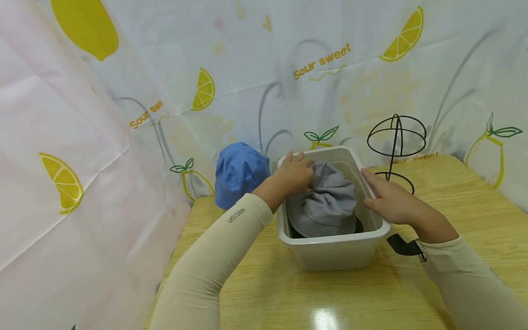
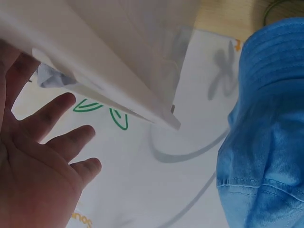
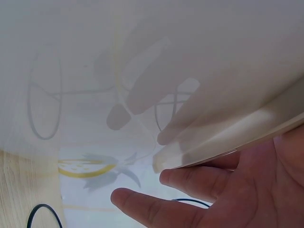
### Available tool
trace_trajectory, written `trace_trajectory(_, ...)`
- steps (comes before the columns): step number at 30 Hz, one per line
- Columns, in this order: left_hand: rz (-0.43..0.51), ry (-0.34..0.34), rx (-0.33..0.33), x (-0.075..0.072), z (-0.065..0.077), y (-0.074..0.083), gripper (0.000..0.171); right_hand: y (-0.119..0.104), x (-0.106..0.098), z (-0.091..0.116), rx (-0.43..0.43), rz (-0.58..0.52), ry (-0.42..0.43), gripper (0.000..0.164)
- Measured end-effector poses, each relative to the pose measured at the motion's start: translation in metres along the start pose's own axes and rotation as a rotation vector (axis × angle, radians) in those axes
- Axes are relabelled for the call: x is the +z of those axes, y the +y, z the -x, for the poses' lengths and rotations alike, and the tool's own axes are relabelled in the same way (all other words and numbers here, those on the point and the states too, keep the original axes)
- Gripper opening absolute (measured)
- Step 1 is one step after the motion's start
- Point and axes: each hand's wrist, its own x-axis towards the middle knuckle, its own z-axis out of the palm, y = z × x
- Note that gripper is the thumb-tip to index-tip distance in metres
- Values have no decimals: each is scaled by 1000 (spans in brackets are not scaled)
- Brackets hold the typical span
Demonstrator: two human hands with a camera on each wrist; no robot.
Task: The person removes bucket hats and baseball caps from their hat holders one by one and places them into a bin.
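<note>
A grey fabric hat (image 1: 331, 206) lies creased inside a white plastic bin (image 1: 334, 252), with something black at its lower edge. Over the bin's left rim reaches my left hand (image 1: 292, 176), pinching the hat's crown, where folds gather. In the left wrist view its other fingers (image 2: 71, 142) spread apart beside the bin, while the rim hides the pinching fingertips. My right hand (image 1: 392, 199) grips the bin's right rim, thumb over the edge and fingers along the outer wall. In the right wrist view those fingers (image 3: 156, 209) lie fairly straight below the rim.
A blue bucket hat (image 1: 240, 173) sits left of the bin on the wooden table (image 1: 251, 301). Behind the right hand stands a black wire hat stand (image 1: 394, 141). A lemon-print curtain (image 1: 242, 49) hangs behind and along the left.
</note>
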Motion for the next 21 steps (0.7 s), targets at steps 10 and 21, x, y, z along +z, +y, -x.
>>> trace_trajectory(10,82,-81,10,3,2,-2,28,2,0,0,3,-4,-5,81)
trace_trajectory(21,299,-300,-2,-2,1,-2,56,1,0,0,-14,-4,3,81)
